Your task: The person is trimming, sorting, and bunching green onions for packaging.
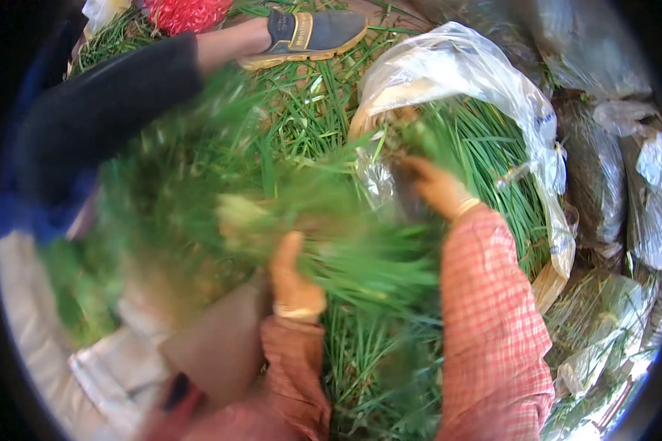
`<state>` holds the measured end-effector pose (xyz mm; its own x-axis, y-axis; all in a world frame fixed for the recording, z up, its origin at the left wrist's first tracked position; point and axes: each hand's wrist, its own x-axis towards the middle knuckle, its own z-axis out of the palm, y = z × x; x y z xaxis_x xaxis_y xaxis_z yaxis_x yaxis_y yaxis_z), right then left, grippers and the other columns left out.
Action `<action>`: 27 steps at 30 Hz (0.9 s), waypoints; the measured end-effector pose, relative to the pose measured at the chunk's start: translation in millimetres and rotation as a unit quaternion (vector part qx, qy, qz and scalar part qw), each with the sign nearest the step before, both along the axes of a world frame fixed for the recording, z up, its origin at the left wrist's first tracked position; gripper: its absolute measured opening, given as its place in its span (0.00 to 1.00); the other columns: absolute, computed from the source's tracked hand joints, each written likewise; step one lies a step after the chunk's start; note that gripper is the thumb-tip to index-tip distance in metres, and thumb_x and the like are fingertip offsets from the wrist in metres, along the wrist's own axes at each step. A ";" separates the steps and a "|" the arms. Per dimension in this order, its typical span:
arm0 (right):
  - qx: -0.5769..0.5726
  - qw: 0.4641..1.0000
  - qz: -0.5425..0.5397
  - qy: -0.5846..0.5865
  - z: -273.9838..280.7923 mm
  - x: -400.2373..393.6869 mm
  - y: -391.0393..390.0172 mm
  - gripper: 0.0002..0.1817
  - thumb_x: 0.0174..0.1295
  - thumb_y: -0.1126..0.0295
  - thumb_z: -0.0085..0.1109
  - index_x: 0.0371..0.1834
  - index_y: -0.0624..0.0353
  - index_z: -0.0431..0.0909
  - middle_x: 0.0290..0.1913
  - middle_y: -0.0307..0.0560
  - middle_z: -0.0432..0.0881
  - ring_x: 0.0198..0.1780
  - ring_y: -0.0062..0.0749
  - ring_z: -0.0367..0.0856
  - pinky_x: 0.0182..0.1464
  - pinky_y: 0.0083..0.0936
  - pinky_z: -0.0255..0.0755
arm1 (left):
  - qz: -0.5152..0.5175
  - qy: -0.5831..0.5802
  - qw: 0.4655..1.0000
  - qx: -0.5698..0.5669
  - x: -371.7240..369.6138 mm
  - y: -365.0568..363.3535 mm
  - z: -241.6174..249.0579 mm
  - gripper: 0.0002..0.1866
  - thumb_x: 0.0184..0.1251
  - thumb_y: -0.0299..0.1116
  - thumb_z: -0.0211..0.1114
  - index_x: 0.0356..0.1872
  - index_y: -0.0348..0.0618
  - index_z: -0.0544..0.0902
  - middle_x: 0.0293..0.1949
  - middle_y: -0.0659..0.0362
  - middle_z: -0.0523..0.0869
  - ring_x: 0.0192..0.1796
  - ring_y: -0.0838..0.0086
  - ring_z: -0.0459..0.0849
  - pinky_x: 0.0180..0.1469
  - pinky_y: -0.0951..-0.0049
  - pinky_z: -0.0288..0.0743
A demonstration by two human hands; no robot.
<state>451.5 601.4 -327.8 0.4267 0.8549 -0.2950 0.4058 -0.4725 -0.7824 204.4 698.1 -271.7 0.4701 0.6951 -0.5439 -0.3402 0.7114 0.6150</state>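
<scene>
Left hand (294, 283) closed round a blurred bundle of long green chive-like stalks (324, 250), its long axis running left to right, tips toward the right hand (438, 187). Right hand's grip cannot be told; it rests at the plastic-lined woven basket (544, 147) of greens just beyond.

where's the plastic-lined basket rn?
Head view, upper right: the plastic-lined basket sits just beyond the right hand, filled with green stalks, with plastic-wrapped bundles to its right.
</scene>
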 end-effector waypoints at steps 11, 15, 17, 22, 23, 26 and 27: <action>0.137 0.870 -0.460 0.110 258.3 -77.9 -197.9 0.21 0.60 0.59 0.51 0.49 0.65 0.72 0.37 0.44 0.79 0.35 0.25 0.77 0.37 0.21 0.71 | 0.005 -0.156 0.941 0.299 15.3 45.8 195.5 0.28 0.59 0.50 0.54 0.52 0.36 0.71 0.54 0.47 0.72 0.54 0.53 0.72 0.53 0.49 0.67; 0.251 0.732 -0.270 0.574 311.3 -209.6 -161.6 0.31 0.59 0.45 0.48 0.48 0.67 0.71 0.38 0.48 0.80 0.35 0.31 0.78 0.41 0.27 0.72 | -0.215 -0.477 0.810 0.266 33.9 -19.6 251.3 0.18 0.61 0.43 0.54 0.42 0.39 0.77 0.46 0.51 0.79 0.48 0.58 0.76 0.50 0.55 0.70; 0.296 0.662 -0.284 0.627 329.2 -262.6 -156.4 0.31 0.58 0.46 0.49 0.51 0.66 0.69 0.41 0.49 0.78 0.37 0.33 0.78 0.43 0.29 0.71 | -0.284 -0.379 0.575 0.667 33.9 -75.0 303.1 0.10 0.54 0.38 0.59 0.31 0.43 0.81 0.30 0.55 0.82 0.37 0.63 0.79 0.41 0.58 0.72; 0.392 0.525 -0.452 0.605 390.8 -348.8 -191.9 0.33 0.55 0.49 0.51 0.57 0.63 0.63 0.48 0.51 0.75 0.43 0.36 0.76 0.48 0.33 0.71 | -0.368 -0.494 0.109 0.780 -77.0 -178.8 335.7 0.13 0.46 0.29 0.55 0.37 0.42 0.74 0.22 0.62 0.73 0.27 0.72 0.73 0.37 0.72 0.70; 0.401 0.535 -0.447 0.594 396.3 -359.3 -202.1 0.34 0.54 0.50 0.51 0.58 0.62 0.62 0.50 0.51 0.74 0.44 0.37 0.76 0.49 0.34 0.71 | -0.355 -0.481 -0.024 0.801 -97.8 -186.7 340.9 0.13 0.49 0.31 0.53 0.38 0.43 0.74 0.23 0.62 0.75 0.29 0.71 0.74 0.37 0.73 0.69; 0.425 0.618 -0.373 0.546 393.0 -394.4 -236.0 0.32 0.51 0.58 0.57 0.58 0.63 0.63 0.43 0.49 0.76 0.40 0.35 0.75 0.44 0.32 0.72 | -0.246 -0.557 0.010 0.793 -149.8 -215.8 314.8 0.18 0.50 0.29 0.53 0.46 0.45 0.72 0.30 0.61 0.76 0.33 0.70 0.76 0.42 0.72 0.70; 0.412 0.629 -0.376 0.541 383.0 -404.0 -247.9 0.32 0.50 0.60 0.59 0.57 0.63 0.63 0.43 0.49 0.75 0.40 0.34 0.75 0.43 0.31 0.72 | -0.266 -0.561 0.023 0.784 -159.4 -220.1 317.4 0.18 0.50 0.30 0.53 0.46 0.43 0.72 0.33 0.59 0.76 0.36 0.68 0.76 0.44 0.71 0.70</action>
